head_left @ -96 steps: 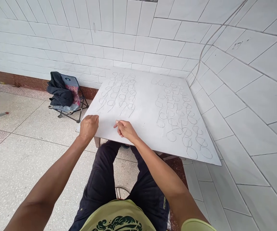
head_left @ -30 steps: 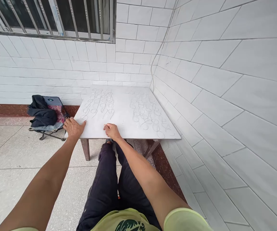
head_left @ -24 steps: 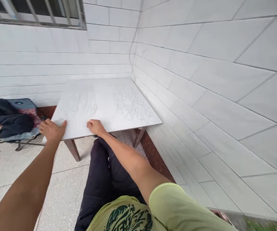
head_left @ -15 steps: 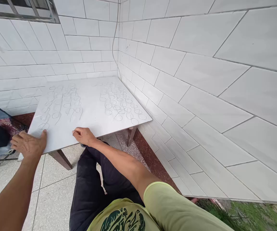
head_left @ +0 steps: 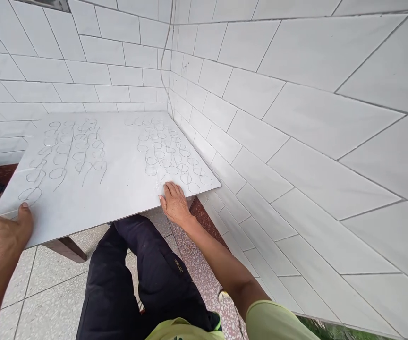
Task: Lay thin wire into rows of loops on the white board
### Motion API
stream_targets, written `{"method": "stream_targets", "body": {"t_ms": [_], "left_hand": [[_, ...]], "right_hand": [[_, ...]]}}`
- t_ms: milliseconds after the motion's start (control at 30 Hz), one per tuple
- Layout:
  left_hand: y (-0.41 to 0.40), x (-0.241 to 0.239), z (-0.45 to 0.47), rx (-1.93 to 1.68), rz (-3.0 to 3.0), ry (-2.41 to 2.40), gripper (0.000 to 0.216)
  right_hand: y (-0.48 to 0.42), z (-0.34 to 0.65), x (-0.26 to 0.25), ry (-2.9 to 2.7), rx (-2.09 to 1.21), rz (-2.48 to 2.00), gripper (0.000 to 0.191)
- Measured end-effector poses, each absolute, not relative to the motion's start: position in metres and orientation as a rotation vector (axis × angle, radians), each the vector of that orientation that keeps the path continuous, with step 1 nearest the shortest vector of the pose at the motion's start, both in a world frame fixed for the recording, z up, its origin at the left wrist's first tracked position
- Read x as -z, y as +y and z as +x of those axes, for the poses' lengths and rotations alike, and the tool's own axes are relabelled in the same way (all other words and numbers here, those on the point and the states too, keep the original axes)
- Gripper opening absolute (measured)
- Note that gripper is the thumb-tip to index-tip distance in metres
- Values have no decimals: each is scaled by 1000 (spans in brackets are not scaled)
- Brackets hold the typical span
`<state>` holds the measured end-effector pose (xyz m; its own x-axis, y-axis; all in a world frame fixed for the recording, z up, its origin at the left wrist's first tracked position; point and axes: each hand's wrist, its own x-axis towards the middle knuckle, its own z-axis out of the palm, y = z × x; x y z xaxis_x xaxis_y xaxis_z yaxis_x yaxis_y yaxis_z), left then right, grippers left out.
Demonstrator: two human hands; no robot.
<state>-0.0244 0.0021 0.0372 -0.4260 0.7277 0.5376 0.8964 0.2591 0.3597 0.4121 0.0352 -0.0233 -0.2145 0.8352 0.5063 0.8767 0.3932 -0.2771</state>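
A white flat board (head_left: pixel 119 198) lies on a wooden-legged table, with rows of thin dark loops (head_left: pixel 80 156) across its left part and more loops (head_left: pixel 168 151) across its right part. Whether the loops are drawn or laid on, I cannot tell. My left hand (head_left: pixel 0 231) rests at the near left corner of the board, thumb out on top and fingers apart, partly cut off by the frame. Toward the near right edge, my right hand (head_left: pixel 175 203) lies palm down on the board, fingers stretched forward, close beside the lowest right loops.
White tiled walls (head_left: pixel 253 137) meet at the board's far corner, where a thin cable (head_left: pixel 164 71) hangs. A brown table leg (head_left: pixel 65 249) stands under the near edge. My legs in dark trousers (head_left: pixel 147 264) are below it. Speckled floor tiles (head_left: pixel 48 293) lie underneath.
My right hand has moved right along the board's near edge and opened from a fist to flat fingers. The view has shifted, so the board and left hand appear farther left.
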Motion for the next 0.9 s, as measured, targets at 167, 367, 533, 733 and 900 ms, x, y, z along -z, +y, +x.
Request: {"method": "stream_targets", "body": {"t_ms": [167,367,533,733,900], "left_hand": [[-5,-26,-19,1016,-1492,-1999,74],[-8,-16,73,1140,-1853,-1743,57],[-3,-22,163,1207,-2270,-1752,28],[14,-18,210,987,-2446,-1922,26],[19,-12,229,795,-2390,-2002,20]], "right_hand": [[16,403,35,-2114,106,-1365,55],[2,399,43,-2185,64,-1192,55],[-1,403,49,-2200,26,-1067,53],[-5,407,52,-2250,18,-985,60],[-3,410,53,-2275,15,-976,59]]}}
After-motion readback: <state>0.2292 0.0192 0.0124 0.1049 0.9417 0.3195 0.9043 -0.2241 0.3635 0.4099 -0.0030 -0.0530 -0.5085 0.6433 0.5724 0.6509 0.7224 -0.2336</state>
